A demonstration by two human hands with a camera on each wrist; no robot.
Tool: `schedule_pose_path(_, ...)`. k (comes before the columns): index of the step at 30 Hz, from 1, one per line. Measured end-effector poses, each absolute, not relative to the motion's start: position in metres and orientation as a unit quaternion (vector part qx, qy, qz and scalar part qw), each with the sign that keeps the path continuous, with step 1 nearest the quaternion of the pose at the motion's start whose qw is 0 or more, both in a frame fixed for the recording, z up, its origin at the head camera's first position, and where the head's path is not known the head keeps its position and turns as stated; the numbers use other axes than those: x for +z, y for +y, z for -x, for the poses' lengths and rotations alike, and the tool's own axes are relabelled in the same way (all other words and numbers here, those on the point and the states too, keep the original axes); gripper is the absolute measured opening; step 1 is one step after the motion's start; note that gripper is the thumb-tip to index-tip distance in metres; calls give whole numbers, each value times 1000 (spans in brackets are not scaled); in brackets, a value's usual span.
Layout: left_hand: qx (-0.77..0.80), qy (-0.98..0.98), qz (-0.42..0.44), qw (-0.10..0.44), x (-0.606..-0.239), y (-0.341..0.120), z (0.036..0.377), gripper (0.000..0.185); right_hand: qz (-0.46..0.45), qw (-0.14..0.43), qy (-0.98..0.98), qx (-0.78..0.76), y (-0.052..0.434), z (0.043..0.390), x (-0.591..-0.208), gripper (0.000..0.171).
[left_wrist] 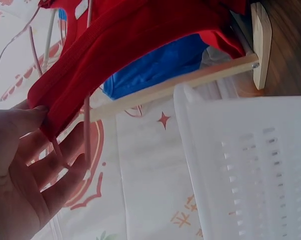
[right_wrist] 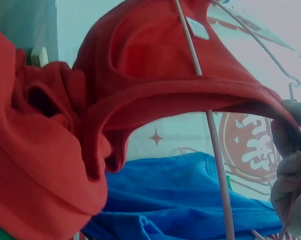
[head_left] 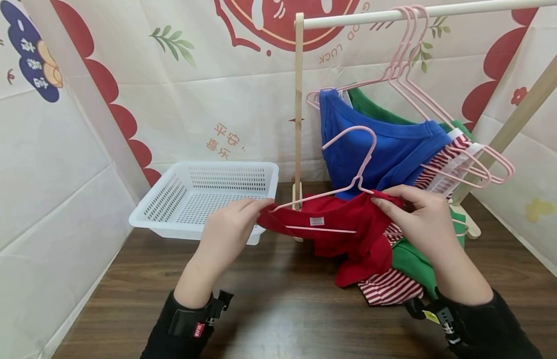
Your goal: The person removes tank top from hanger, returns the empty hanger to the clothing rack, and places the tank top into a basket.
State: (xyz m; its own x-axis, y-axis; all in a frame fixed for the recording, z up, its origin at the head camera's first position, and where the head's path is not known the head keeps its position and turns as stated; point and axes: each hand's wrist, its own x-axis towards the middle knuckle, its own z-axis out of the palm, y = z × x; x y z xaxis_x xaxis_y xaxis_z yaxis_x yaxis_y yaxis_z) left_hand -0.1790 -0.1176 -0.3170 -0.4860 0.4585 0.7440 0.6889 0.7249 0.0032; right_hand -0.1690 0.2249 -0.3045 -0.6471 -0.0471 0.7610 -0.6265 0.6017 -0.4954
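A red garment (head_left: pixel 345 234) (left_wrist: pixel 135 45) (right_wrist: pixel 140 100) is stretched between both hands above the wooden table (head_left: pixel 278 304), with a pink wire hanger (head_left: pixel 350 164) (right_wrist: pixel 210 130) set in its neck opening. My left hand (head_left: pixel 235 227) (left_wrist: pixel 30 165) pinches the garment's left shoulder edge together with the hanger's end. My right hand (head_left: pixel 413 214) (right_wrist: pixel 290 170) pinches the right shoulder edge. The lower part of the garment droops onto the table.
A white plastic basket (head_left: pixel 202 197) (left_wrist: pixel 250 165) stands at the back left. A wooden clothes rail (head_left: pixel 300 99) carries a blue garment (head_left: pixel 386 144) (right_wrist: pixel 190 200), green and striped clothes and several pink hangers (head_left: pixel 408 55). Striped and green cloth (head_left: pixel 399 279) lies by my right wrist.
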Motion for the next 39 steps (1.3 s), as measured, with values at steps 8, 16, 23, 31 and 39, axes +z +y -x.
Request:
schedule_pose_path(8,-172,-849,327,378,-316,-124,183,38,-200,376,-810,404,233,172,-302,17)
schedule_pose_path(16,-196,-859,302,365,-317,-130,186,37,-186,376,-802,426,238,172,-300,15)
schedule_pose_path(23,-335,-859,266,280,-316,-135,187,35,-189,380,-796,432,239,170,-297,14)
schedule_pose_path(31,-434,-845,206,235,-315,-138,189,29,-176,368,-801,438,240,170,-297,8)
schedule_pose_path(39,-450,-850,159,222,-319,-138,192,25,-177,373,-793,448,238,169,-299,8)
